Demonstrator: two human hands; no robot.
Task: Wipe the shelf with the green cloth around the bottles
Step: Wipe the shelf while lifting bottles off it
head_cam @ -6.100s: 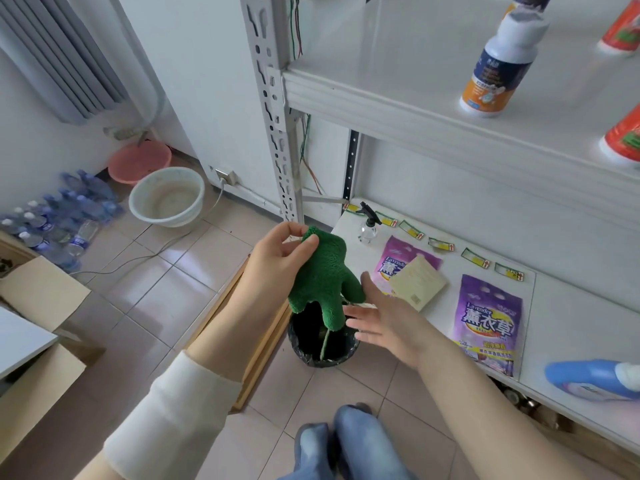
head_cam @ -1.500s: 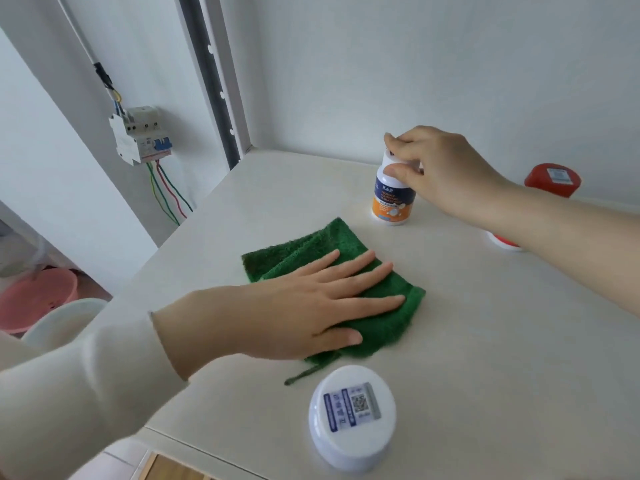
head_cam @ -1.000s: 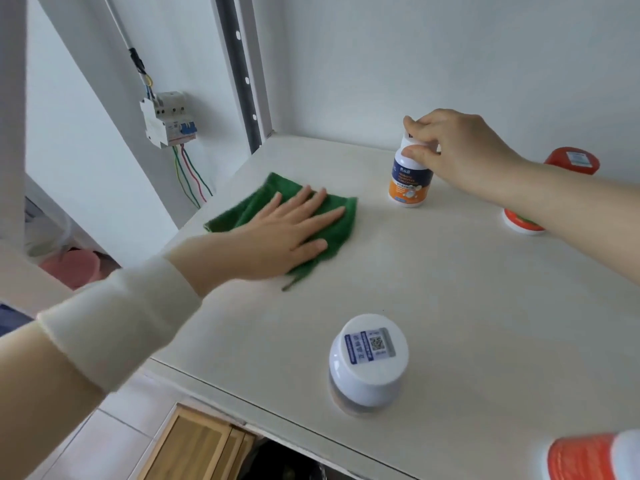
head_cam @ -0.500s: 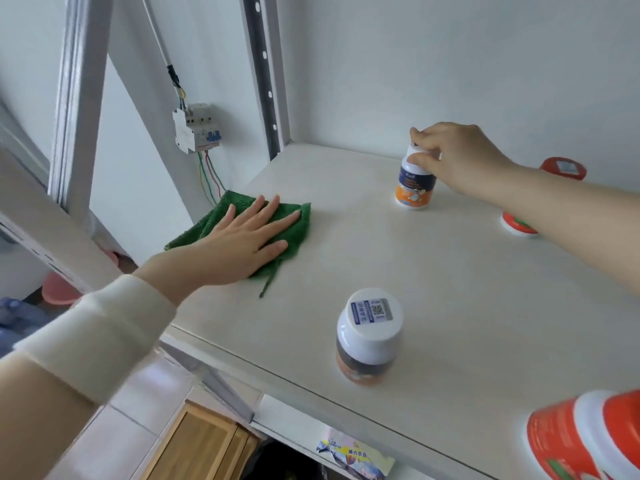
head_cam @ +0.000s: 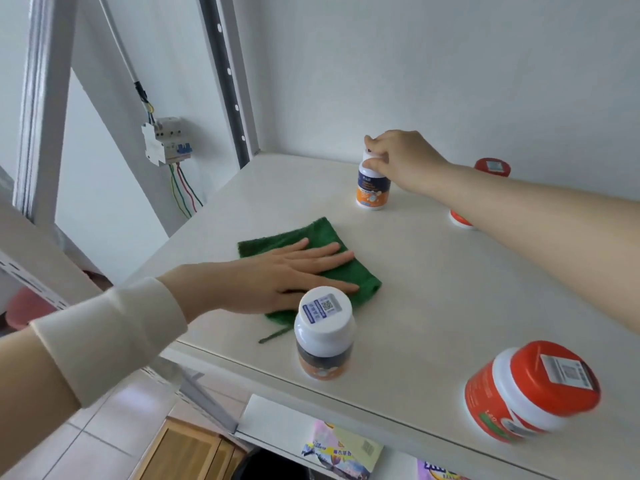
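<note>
Head view: left hand (head_cam: 277,275) lies flat, palm down, on cloth (head_cam: 363,277), fingers straight and close together, pressing it to the shelf (head_cam: 450,289), nothing gripped. Green cloth sits left of centre on the shelf top, folded, one corner pointing toward the back, and a thin green loop (head_cam: 273,336) trails off its front edge. White sleeve (head_cam: 107,337) covers the left wrist. Front bottle (head_cam: 325,337), with a white cap, a QR label on top and an orange base, stands upright just beside the cloth's front edge and hides part of the left thumb side; whether it touches the cloth, cannot tell. Right hand (head_cam: 398,157) reaches to the back of the shelf, fingers curled round the white cap of the back bottle (head_cam: 372,192), which stands upright near the rear wall, well apart from the cloth. Red lid (head_cam: 492,167) shows above the right forearm and an orange base (head_cam: 459,220) below it; cannot tell if they are one container. Orange jar (head_cam: 530,389) stands at the front right near the shelf edge, blurred. Breaker box (head_cam: 166,140) hangs on the left wall with coloured wires (head_cam: 183,192) below it. Perforated post (head_cam: 228,77) rises at the back left corner. Lower shelf (head_cam: 263,417) carries printed packets (head_cam: 339,455).
</note>
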